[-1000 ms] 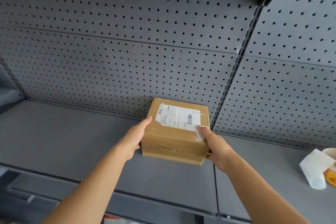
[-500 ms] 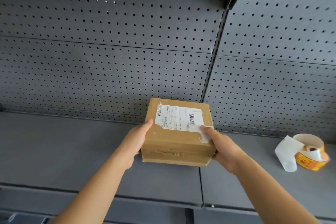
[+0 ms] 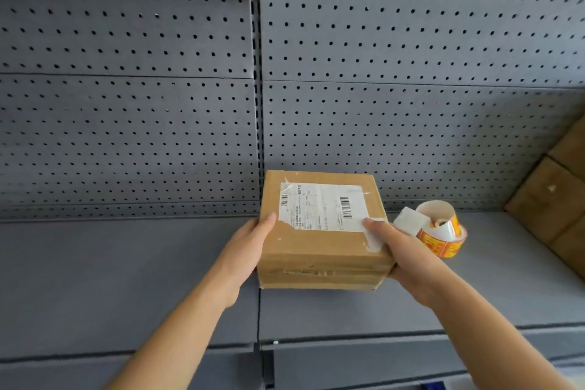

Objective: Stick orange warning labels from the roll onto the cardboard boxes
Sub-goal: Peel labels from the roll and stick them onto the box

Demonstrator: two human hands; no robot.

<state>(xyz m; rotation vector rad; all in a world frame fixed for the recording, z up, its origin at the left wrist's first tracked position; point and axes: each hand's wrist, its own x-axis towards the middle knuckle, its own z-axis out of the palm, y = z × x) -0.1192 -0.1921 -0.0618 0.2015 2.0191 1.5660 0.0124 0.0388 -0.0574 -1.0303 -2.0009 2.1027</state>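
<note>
1. My left hand (image 3: 243,250) grips the cardboard box (image 3: 316,253) by its left side, thumb up on the top face.
2. My right hand (image 3: 403,258) grips the right side, thumb on the peeling corner of the white shipping label (image 3: 323,206).
3. The box is level over the grey shelf (image 3: 126,263); I cannot tell whether it touches.
4. The roll of orange warning labels (image 3: 443,236) lies on the shelf just right of the box, with a loose white liner tail.
5. Stacked cartons (image 3: 557,199) sit at the far right, with a pegboard panel (image 3: 126,104) behind.
</note>
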